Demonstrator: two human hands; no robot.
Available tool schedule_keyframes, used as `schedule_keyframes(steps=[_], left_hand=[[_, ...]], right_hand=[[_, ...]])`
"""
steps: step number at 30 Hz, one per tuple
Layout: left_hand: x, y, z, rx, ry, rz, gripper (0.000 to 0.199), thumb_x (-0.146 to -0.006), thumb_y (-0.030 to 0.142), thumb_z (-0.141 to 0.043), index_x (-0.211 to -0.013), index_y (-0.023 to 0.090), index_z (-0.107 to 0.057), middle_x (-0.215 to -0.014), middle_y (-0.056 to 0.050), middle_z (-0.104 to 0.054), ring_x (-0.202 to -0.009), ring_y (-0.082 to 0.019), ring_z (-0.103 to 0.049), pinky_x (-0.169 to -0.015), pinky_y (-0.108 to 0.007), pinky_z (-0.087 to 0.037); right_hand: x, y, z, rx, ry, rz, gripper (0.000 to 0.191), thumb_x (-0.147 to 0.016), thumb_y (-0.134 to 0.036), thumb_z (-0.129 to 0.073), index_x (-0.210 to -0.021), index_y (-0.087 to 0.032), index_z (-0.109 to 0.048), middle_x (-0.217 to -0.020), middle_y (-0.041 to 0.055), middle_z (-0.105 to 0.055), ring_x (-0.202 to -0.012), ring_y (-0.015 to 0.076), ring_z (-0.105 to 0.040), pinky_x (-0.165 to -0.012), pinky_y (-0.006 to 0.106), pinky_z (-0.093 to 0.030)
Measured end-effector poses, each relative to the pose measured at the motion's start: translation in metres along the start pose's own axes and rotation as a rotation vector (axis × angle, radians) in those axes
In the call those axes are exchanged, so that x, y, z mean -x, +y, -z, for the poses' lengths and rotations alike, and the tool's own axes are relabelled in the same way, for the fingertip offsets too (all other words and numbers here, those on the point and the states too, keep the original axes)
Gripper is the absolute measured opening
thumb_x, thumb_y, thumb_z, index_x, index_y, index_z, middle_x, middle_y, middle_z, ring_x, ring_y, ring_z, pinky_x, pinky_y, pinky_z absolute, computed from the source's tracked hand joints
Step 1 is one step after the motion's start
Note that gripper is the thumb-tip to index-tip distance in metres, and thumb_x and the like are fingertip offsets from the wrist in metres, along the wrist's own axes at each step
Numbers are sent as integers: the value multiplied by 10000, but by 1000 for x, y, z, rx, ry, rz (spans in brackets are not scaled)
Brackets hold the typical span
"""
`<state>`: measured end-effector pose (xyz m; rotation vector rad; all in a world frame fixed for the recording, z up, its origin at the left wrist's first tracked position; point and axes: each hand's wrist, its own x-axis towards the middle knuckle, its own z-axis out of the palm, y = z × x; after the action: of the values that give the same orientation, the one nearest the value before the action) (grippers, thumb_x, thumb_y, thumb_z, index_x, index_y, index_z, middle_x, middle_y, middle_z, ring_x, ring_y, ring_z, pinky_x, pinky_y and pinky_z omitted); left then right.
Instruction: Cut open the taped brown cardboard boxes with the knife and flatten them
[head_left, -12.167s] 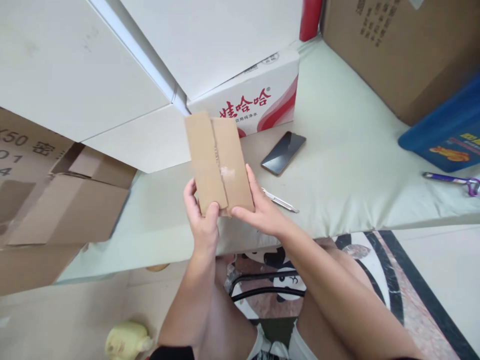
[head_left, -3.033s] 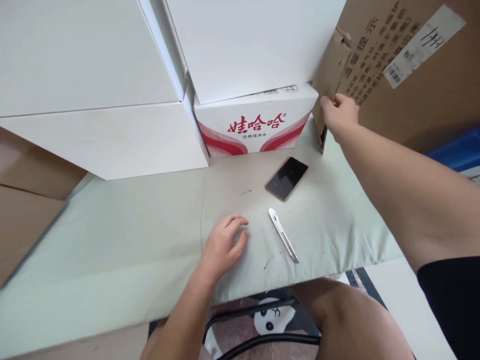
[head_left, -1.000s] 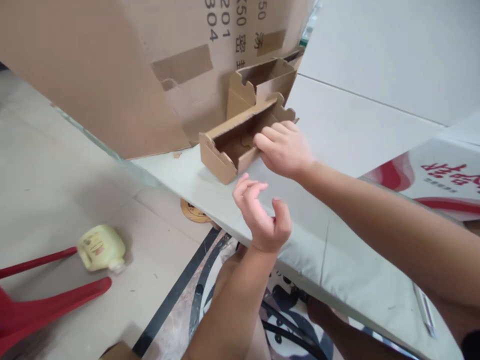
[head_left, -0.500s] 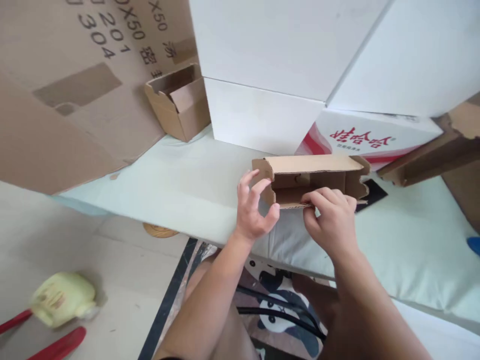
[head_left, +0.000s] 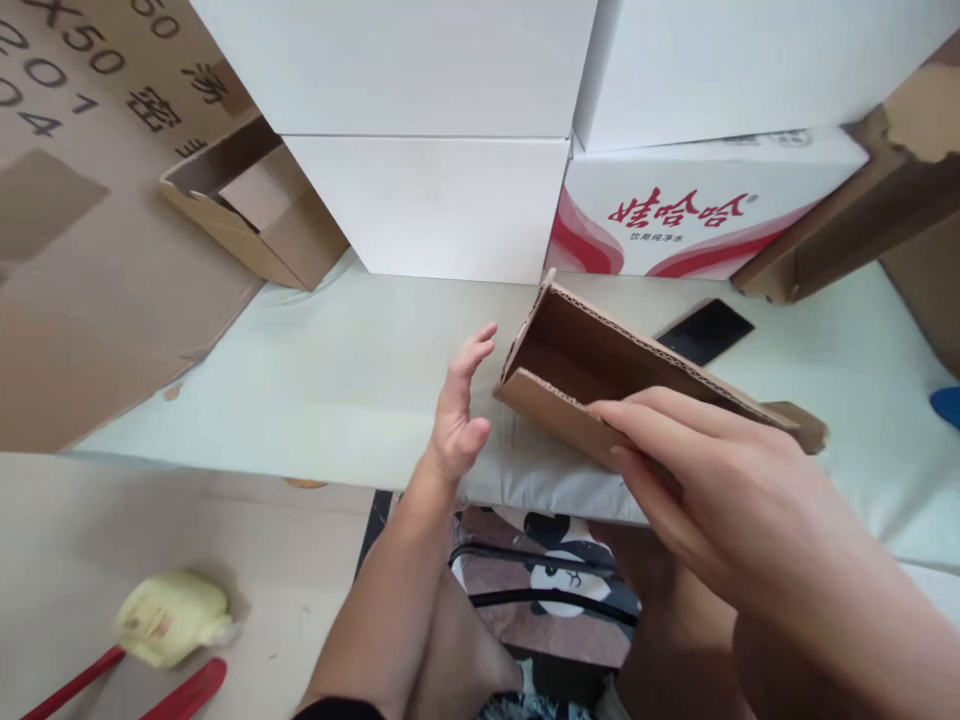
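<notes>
A long open-topped cardboard box [head_left: 555, 400] is held over the padded pale-green surface [head_left: 360, 380], tilted, with its left end farther away. My right hand [head_left: 697, 480] pinches the box's near wall, thumb outside and fingers over the rim. The box's far right part is partly hidden behind that hand. Just left of the box, my left hand [head_left: 459, 410] is open and holds nothing, its fingers stretched away from me and apart from the cardboard. Beyond the box a black phone [head_left: 706, 332] lies flat on the surface.
White boxes [head_left: 427, 205] and a red-and-white printed carton [head_left: 667, 220] stand at the back. A small cardboard box [head_left: 262, 215] leans beside a big printed carton [head_left: 112, 260] on the left. Another open cardboard box [head_left: 840, 220] is at right. A yellow bottle [head_left: 174, 618] lies on the floor.
My left hand has come away from the box's left end. The right hand has turned the box and brought it nearer, uncovering more of the phone. The view has shifted right.
</notes>
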<state>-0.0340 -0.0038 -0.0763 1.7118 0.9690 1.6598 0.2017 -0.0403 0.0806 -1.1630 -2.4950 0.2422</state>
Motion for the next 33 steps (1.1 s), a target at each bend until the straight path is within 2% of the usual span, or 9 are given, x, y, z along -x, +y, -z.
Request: schedule_keyframes(steps=[6,9,12,17,21,24,27,31,33], left_hand=[[-3,6,4,246,14,93,746,-831,764,-615,-1451,363,-510,-1548,-75,-552,-1473,-322,-484,-1221,-510,-377],[-5,22,6,354,-64,206,739,-806,762,-636,-1378,295,-596,-1439,-104,-632,-1308,-326,-609,-1101,-478,-479],[-8,39,9,389,-139,224,661,-812,720,-655,-1281,255,-673,-1323,-105,-679,-1145,-289,-664,-973,-412,-532],[-14,46,18,333,-120,221,516,-819,574,-749,-1236,281,-671,-1188,-70,-708,-1048,-237,-668,-923,-371,-543],[-12,45,20,375,-1,199,475,-842,479,-773,-1275,380,-605,-1253,-20,-682,-1149,-218,-657,-998,-389,-521],[-12,49,17,243,-26,241,393,-885,598,-685,-1136,295,-686,-1316,-66,-646,-1248,-262,-615,-1084,-433,-471],[-15,55,13,76,-114,380,572,-854,734,-628,-1113,235,-732,-1262,-110,-651,-1226,-293,-612,-1076,-438,-474],[-18,58,8,-47,-166,522,525,-799,577,-786,-1231,289,-706,-1263,-78,-670,-1184,-279,-631,-1051,-427,-482],[-19,58,5,-89,-154,533,467,-816,447,-787,-1248,298,-696,-1243,-60,-691,-1172,-274,-634,-1046,-432,-479]], right_hand=[[6,0,-2,-99,-118,112,305,-984,-130,-492,-1175,-243,-700,-992,18,-786,-795,168,-748,-626,290,-534],[8,-6,-5,-116,-161,113,297,-1004,-204,-493,-1211,-247,-700,-1001,27,-801,-775,190,-765,-632,315,-578],[7,-9,-7,-55,-180,81,303,-1019,-282,-479,-1208,-232,-710,-1075,63,-811,-837,251,-792,-653,380,-619],[7,-6,-10,27,69,-25,336,-1033,-230,-428,-1219,-177,-703,-1210,126,-784,-1039,274,-785,-837,425,-653],[8,0,-10,111,186,-94,320,-986,-209,-514,-1252,-154,-683,-1551,240,-535,-1241,332,-705,-946,486,-624],[6,2,-8,85,108,-87,328,-972,-232,-536,-1263,-177,-676,-1628,261,-419,-1244,349,-701,-904,489,-630],[10,1,-5,52,-14,-88,379,-971,-264,-538,-1333,-222,-640,-1650,239,-395,-1203,344,-720,-875,484,-635],[26,0,3,80,-62,-37,407,-1002,-318,-488,-1388,-239,-593,-1565,193,-538,-1233,357,-705,-886,514,-632],[35,0,11,93,-65,-29,359,-1016,-335,-457,-1307,-221,-634,-1327,159,-731,-1046,322,-778,-779,470,-647]])
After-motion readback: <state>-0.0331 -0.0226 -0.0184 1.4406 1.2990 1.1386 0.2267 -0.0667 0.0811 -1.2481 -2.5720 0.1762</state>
